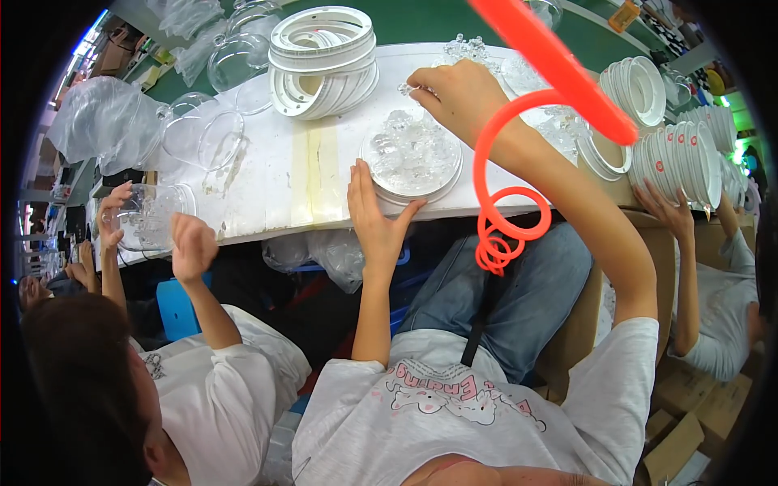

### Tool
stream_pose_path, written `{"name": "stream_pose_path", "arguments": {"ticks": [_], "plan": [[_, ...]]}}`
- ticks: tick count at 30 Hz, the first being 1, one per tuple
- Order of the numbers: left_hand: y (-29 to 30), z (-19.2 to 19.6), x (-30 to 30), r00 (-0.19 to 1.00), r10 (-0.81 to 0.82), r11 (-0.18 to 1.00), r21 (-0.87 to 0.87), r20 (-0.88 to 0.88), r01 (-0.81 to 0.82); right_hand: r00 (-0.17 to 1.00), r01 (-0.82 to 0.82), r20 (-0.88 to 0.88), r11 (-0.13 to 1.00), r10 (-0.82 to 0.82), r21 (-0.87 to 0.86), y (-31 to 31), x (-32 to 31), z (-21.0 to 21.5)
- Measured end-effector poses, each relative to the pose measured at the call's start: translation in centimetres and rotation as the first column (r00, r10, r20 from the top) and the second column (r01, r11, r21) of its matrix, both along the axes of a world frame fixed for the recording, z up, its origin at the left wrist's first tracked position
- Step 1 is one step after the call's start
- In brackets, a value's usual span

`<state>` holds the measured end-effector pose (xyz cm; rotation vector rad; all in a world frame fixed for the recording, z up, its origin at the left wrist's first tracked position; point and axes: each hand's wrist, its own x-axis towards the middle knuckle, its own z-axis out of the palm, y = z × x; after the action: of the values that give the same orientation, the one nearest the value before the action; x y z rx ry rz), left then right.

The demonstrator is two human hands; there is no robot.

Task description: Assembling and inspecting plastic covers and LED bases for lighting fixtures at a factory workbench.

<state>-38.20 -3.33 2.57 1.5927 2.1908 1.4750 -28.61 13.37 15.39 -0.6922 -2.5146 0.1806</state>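
Before me on the white table lies a round white plate (pixel 454 188) with a ring edge. A heap of small clear plastic pieces (pixel 410 150) covers most of it. My left hand (pixel 378 225) rests against its near left edge, thumb and fingers spread and straight. Above the plate's far side, my right hand (pixel 462 93) is closed, pinching a small clear plastic piece (pixel 408 88) at the fingertips. Farther back lie more clear pieces (pixel 466 50), partly behind my right hand and a red coiled cord (pixel 519 212), which hangs across my right forearm.
White rings (pixel 322 61) are stacked at the back left of the table (pixel 267 182). More ring stacks (pixel 677 162) stand at right, near a person's hand (pixel 668 209). At left, another person's hands (pixel 193 243) are beside a clear dome (pixel 146 217). Clear bags (pixel 105 121) lie beyond.
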Motion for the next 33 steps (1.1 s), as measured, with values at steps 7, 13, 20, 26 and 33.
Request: {"name": "stream_pose_path", "arguments": {"ticks": [7,13,20,26,33], "plan": [[0.0,0.2,0.1,1.000,0.024,1.000,0.008,0.019,-0.024,0.996,-0.084,0.044,0.996,0.082,0.043,0.9,0.0,0.8],[0.1,0.3,0.2,0.998,0.016,1.000,0.019,0.060,-0.018,0.968,-0.241,0.081,0.970,0.238,0.037,3.0,-0.4,1.3],[-0.1,0.0,0.3,0.993,0.039,0.999,0.030,0.115,-0.043,0.961,-0.270,0.057,0.963,0.271,-0.020,3.4,-0.8,0.0],[0.2,0.2,0.1,0.998,0.010,0.997,0.071,0.064,-0.015,0.958,-0.240,0.146,0.969,0.245,-0.054,3.9,-0.7,0.6],[-0.1,0.1,-0.3,0.998,0.018,0.998,0.060,0.052,-0.021,0.953,-0.302,-0.066,0.933,0.295,-0.198,1.8,-1.5,1.2]]}}
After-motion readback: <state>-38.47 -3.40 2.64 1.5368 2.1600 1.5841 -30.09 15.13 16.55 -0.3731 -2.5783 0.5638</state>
